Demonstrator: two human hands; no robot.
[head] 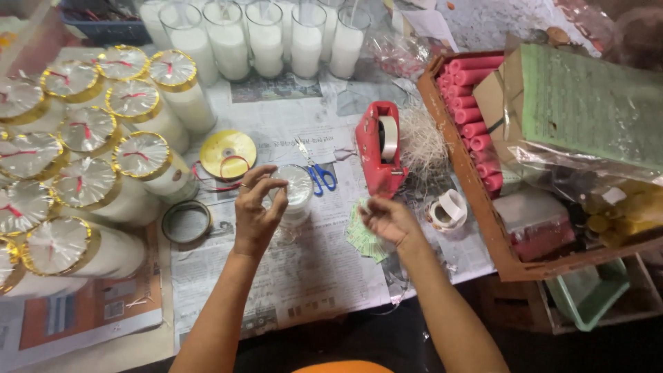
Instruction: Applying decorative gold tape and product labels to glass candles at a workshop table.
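Left hand [257, 211] grips a glass candle [297, 193] from its left side, fingers curled round the clear-wrapped top, glass upright on the newspaper [304, 276]. Right hand [387, 217] is apart from the candle, to its right, fingertips drawn together over a small stack of green labels [362, 238]; can't tell if it actually pinches one. Blue scissors [319, 174] lie just beyond the candle, between the hands. Red tape dispenser [380, 148] sits just beyond the right hand, a white tape roll [447, 209] just right of it. Yellow ribbon spool [228, 153] and a tape ring [186, 221] lie left of the left hand. Further left, a cluster of finished candles [90, 173] with gold bands and red ties. Unwrapped candles [266, 38] stand in a row well beyond both hands. Right of the right hand, a wooden tray [483, 214] with red rolls [469, 103].
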